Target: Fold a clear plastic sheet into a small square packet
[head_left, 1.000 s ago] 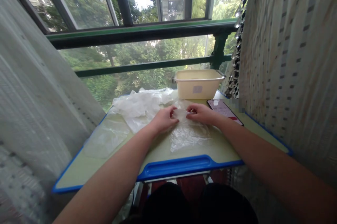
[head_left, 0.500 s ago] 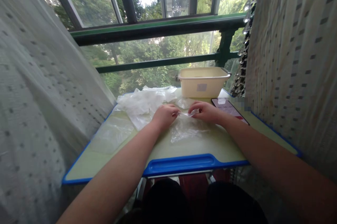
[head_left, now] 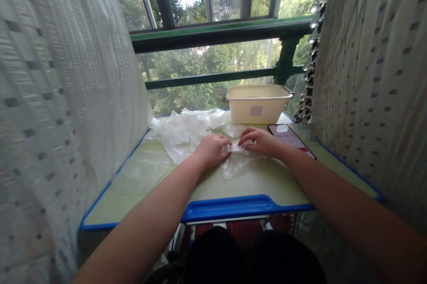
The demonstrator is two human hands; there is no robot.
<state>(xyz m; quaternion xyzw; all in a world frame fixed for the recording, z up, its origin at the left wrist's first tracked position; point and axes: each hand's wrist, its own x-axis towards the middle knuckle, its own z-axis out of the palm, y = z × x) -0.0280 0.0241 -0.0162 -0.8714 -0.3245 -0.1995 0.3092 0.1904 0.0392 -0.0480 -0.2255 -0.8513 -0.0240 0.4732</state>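
Observation:
A crumpled sheet of thin clear plastic, perhaps a bag (head_left: 231, 164), lies on the table between my hands. My left hand (head_left: 213, 149) has its fingers closed on the plastic's left upper part. From the other side my right hand (head_left: 256, 140) pinches the same plastic near its upper edge, fingers bent. The two hands are a short way apart, and the plastic hangs loose toward me below them. Left of my left hand spreads a heap of similar thin clear plastic (head_left: 183, 130). Another flat clear piece (head_left: 142, 170) lies nearer the left edge.
A cream plastic tub (head_left: 256, 110) stands at the back of the blue-rimmed table (head_left: 230, 206). Beside my right wrist lies a phone (head_left: 287, 137) with its screen lit. Curtains (head_left: 66, 97) hang on both sides, and a green railing (head_left: 216, 34) runs behind.
Both hands have shifted slightly with the plastic, which is more bunched and narrower below them. The left curtain has swung inward over part of the window.

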